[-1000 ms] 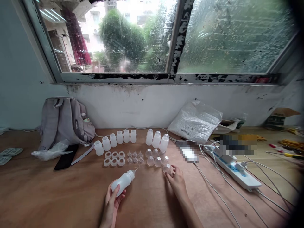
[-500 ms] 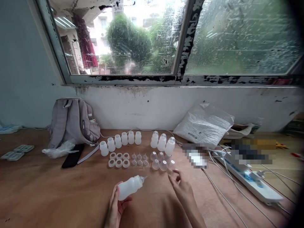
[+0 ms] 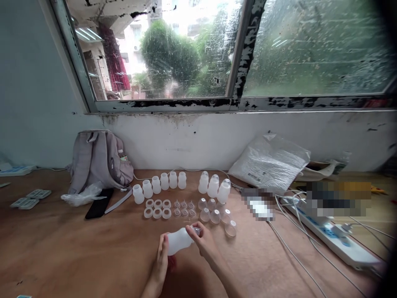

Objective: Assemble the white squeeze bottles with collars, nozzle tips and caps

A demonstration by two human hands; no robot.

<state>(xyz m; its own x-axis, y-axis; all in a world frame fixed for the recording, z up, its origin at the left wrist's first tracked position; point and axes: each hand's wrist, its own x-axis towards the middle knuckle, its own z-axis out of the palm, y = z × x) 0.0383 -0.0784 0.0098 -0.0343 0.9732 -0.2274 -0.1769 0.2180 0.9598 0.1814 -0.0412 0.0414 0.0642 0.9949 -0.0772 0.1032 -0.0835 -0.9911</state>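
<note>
My left hand (image 3: 161, 252) is wrapped round the base of a frosted white baby bottle (image 3: 179, 241), which lies tilted with its top to the right. The fingers of my right hand (image 3: 201, 242) are closed round the bottle's top, around its clear nipple (image 3: 196, 230), which they partly hide. Beyond the hands stand several open bottles (image 3: 156, 185) in a curved row. In front of them lie white collar rings (image 3: 157, 213) and clear nipples (image 3: 184, 213) in two rows. Clear dome caps (image 3: 215, 216) sit to the right, with one cap (image 3: 230, 229) nearer me. Behind these stand 3 capped bottles (image 3: 213, 187).
At the left are a grey backpack (image 3: 96, 161), a clear plastic bag (image 3: 82, 196) and a black phone-like slab (image 3: 99, 204). A silvery plastic mailer (image 3: 273, 161), a power strip (image 3: 338, 240) and loose white cables (image 3: 299, 260) occupy the right.
My right hand has moved left from beside the caps onto the bottle's top. The bottle has shifted right in my left hand. One cap now lies apart, nearer me.
</note>
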